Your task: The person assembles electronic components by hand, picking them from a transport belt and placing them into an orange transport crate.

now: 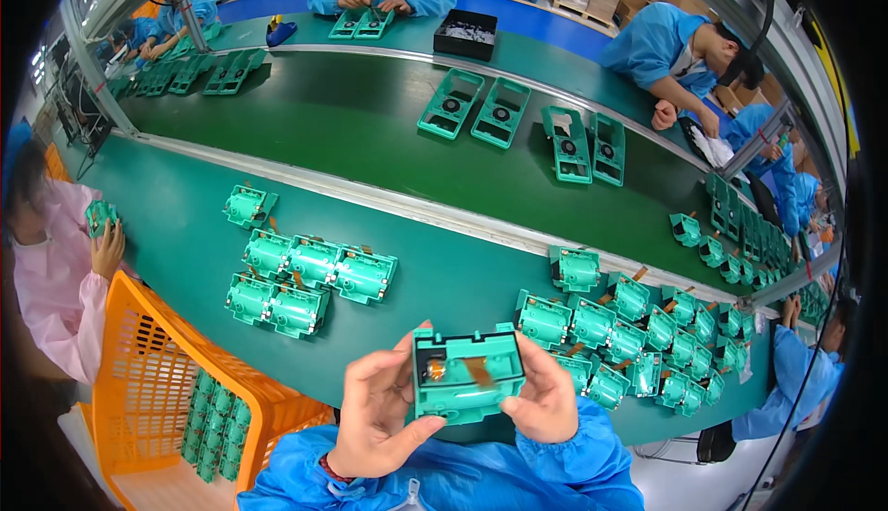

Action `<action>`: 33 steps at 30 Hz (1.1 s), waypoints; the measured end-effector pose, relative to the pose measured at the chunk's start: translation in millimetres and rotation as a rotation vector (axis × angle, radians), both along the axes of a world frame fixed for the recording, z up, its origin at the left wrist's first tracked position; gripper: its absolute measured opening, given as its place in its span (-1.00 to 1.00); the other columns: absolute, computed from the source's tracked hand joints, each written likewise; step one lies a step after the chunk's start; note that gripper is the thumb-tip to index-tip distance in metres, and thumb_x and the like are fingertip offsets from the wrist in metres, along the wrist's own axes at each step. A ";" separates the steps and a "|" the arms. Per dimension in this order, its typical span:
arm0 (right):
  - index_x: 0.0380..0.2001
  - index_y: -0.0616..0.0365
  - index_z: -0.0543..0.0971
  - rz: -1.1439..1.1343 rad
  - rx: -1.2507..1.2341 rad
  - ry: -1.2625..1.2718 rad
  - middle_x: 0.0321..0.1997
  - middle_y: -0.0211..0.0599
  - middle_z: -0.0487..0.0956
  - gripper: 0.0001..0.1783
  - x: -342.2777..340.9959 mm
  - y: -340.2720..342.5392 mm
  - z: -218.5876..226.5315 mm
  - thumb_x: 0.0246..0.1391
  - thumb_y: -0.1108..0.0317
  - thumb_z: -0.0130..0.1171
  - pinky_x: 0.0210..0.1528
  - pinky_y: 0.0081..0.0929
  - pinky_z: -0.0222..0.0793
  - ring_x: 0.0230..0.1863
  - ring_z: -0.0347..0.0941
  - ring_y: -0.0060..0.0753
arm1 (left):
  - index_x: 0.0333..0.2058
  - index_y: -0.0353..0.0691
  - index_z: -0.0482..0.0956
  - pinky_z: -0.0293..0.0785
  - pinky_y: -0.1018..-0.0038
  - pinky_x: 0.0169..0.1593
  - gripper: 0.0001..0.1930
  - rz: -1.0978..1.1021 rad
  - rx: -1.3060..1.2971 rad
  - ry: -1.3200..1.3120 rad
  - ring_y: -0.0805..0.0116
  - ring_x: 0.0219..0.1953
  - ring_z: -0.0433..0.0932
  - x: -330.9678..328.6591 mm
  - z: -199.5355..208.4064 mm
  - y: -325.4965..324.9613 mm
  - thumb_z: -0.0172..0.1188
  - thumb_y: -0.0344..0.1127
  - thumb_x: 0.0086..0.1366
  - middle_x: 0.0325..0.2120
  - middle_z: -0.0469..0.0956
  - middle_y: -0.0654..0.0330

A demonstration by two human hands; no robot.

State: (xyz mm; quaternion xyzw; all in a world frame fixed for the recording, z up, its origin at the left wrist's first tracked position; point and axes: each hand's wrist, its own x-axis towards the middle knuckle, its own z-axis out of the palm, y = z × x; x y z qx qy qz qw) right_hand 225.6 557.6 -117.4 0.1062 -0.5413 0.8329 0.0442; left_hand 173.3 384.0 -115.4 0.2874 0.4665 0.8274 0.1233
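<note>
Between my two hands, just above the near edge of the green table (176, 206), is a green plastic housing (462, 407) with an open recess. A brown flat ribbon cable (478, 371) and a small coppery part (436, 369) show inside it. My left hand (375, 414) grips its left end, thumb at the lower corner. My right hand (548, 395) closes on the right end, thumb along the front. Similar housings (314, 261) lie grouped on the table to the left, and many more housings (592, 321) stand in rows to the right.
An orange crate (139, 363) with green housings stands at lower left, beside a person in pink (65, 289). Beyond a metal rail (370, 198), a dark green conveyor (342, 123) carries green frames (450, 104) with round black parts. People in blue work across it; a black bin (465, 35) stands there.
</note>
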 end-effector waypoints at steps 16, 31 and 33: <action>-0.04 0.33 0.23 -0.029 -0.424 -0.293 -0.08 -0.10 0.43 -0.54 -1.8 -5.1 -4.4 -0.05 0.53 0.07 -0.03 -0.41 0.29 -0.06 0.38 -0.37 | 0.15 -0.35 0.02 0.01 0.27 0.18 -0.39 -0.192 0.047 -0.468 0.18 0.22 -0.02 -11.9 -9.1 -11.8 0.04 -0.54 0.13 0.16 0.02 0.04; -0.26 0.37 0.36 -0.549 0.300 -0.094 -0.36 -0.09 0.50 -0.77 21.7 -4.1 22.7 -0.02 0.47 -0.01 -0.16 -0.44 0.34 -0.27 0.45 -0.31 | 0.14 -0.25 0.03 0.26 0.09 0.05 -0.19 -0.370 0.485 -1.107 -0.17 0.04 0.23 -3.2 -38.9 -20.9 0.15 0.05 0.02 0.08 0.12 -0.13; -0.27 0.37 0.37 -0.529 0.423 -0.144 -0.37 -0.11 0.50 -0.77 26.5 12.2 24.1 -0.04 0.50 0.01 -0.16 -0.44 0.34 -0.27 0.45 -0.31 | 0.08 -0.26 0.15 0.20 0.20 0.09 -0.28 0.053 -0.141 -0.568 -0.04 0.03 0.27 -3.2 -27.3 -28.1 0.25 -0.14 -0.03 0.04 0.19 -0.07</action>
